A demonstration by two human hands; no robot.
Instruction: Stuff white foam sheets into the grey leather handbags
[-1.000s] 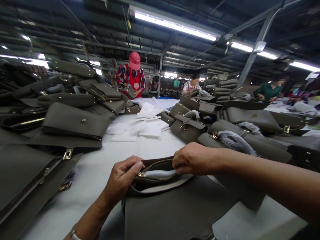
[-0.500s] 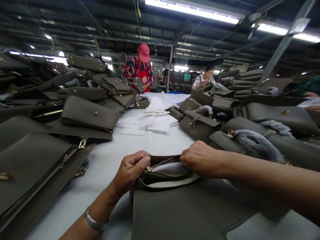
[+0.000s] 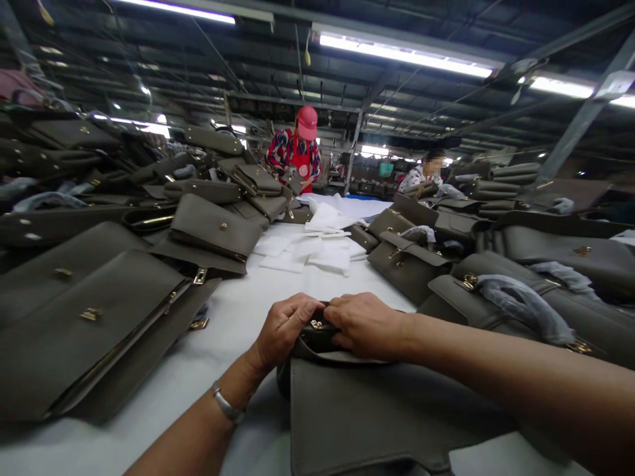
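My left hand (image 3: 288,327) pinches the bag (image 3: 381,403) at one end of its mouth; a firm hold there should steady it. My right hand (image 3: 366,326) curls beside the gold zip pull (image 3: 316,324); I cannot tell its grip. The bag lies on the bench (image 3: 243,312).

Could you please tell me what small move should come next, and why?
Perhaps pinch the gold zipper pull with the right hand and ease it rightward: it sits near the left end of the bag, close beside that hand, while the left hand holds that end.
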